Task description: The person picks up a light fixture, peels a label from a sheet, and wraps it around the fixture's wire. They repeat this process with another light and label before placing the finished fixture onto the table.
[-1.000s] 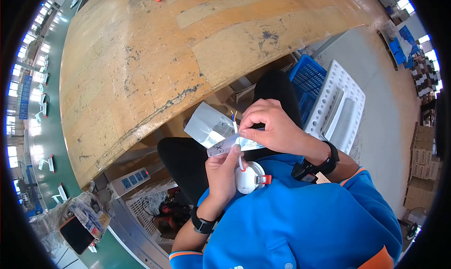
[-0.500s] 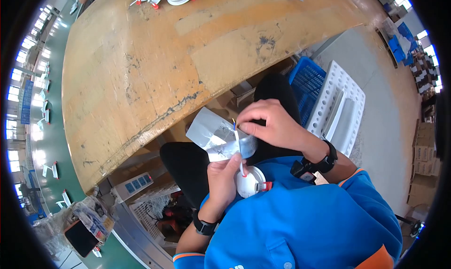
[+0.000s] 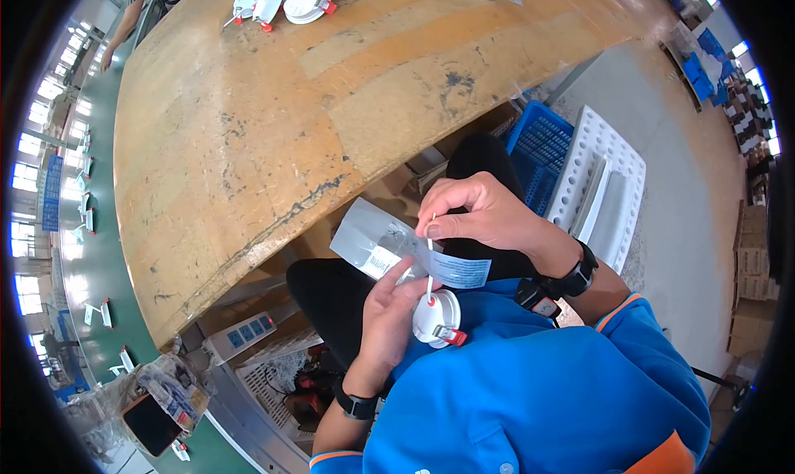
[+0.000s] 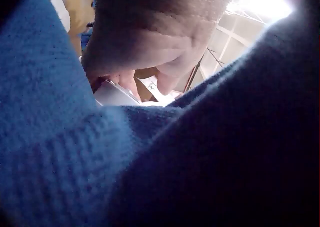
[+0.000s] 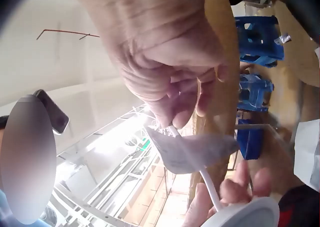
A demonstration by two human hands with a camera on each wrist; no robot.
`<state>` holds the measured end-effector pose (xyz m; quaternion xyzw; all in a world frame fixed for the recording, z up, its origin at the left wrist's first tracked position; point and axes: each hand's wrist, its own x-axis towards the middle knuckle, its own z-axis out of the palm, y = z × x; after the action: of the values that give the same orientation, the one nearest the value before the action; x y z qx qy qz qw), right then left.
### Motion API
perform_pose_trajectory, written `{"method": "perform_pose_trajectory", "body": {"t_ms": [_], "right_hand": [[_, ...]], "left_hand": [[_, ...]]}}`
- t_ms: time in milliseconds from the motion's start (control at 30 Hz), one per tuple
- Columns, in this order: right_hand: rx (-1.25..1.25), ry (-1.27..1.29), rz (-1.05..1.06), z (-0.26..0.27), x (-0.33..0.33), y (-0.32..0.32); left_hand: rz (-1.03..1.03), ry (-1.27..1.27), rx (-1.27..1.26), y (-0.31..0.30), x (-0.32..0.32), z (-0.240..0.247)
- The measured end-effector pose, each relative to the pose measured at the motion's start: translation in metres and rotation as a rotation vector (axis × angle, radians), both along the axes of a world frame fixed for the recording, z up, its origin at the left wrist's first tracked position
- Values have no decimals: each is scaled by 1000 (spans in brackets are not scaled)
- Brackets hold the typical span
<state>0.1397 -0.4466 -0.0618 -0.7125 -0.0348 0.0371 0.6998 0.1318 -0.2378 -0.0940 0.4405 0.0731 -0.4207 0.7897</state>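
Observation:
A round white downlight (image 3: 436, 317) with red-tipped spring clips is at the person's lap, held by the left hand (image 3: 387, 321). In the right wrist view, the left thumb and fingers lie on both sides of its white cable (image 5: 209, 184), close above the lamp. The right hand (image 3: 484, 216) pinches the upper end of this cable between thumb and forefinger; the wire tips are hidden. A silvery printed label strip (image 3: 462, 271) crosses the cable between the two hands. Beyond the left fingers, a translucent sheet (image 3: 360, 226) bears a white barcode label (image 3: 381, 261).
The worn wooden table (image 3: 224, 159) lies ahead, with several downlights (image 3: 305, 4) at its far edge. A blue basket (image 3: 538, 155) and a white perforated tray (image 3: 617, 184) stand at the right. A power strip (image 3: 240, 337) and a phone (image 3: 151, 424) are at the left.
The right fingers have closed over the coloured wire tips, which showed before. The strip's right end now sticks out to the right, and the left thumb has shifted. The downlight has tilted slightly.

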Motion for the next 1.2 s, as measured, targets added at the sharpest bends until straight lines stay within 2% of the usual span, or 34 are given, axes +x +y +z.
{"method": "perform_pose_trajectory", "body": {"t_ms": [267, 367, 533, 633, 767, 900, 1000, 1200], "right_hand": [[-119, 110, -73, 7, 4, 15], [-121, 70, -90, 6, 5, 19], [-6, 125, -166, 7, -9, 17], [91, 203, -58, 1, -29, 9], [-35, 122, 33, -5, -46, 12], [-48, 135, -28, -5, -45, 14], [40, 169, -81, -7, -44, 18], [85, 172, -81, -7, -44, 14]], "left_hand": [[132, -392, 101, -9, -9, 3], [157, -375, 163, -9, -6, 0], [219, -235, 88, 1, -6, -11], [264, -206, 63, 6, -6, -16], [257, -217, 25, 5, -5, -17], [255, -221, 16, 3, -4, -17], [255, -248, 6, 5, -5, -17], [227, -222, -7, 5, -5, -17]]}}
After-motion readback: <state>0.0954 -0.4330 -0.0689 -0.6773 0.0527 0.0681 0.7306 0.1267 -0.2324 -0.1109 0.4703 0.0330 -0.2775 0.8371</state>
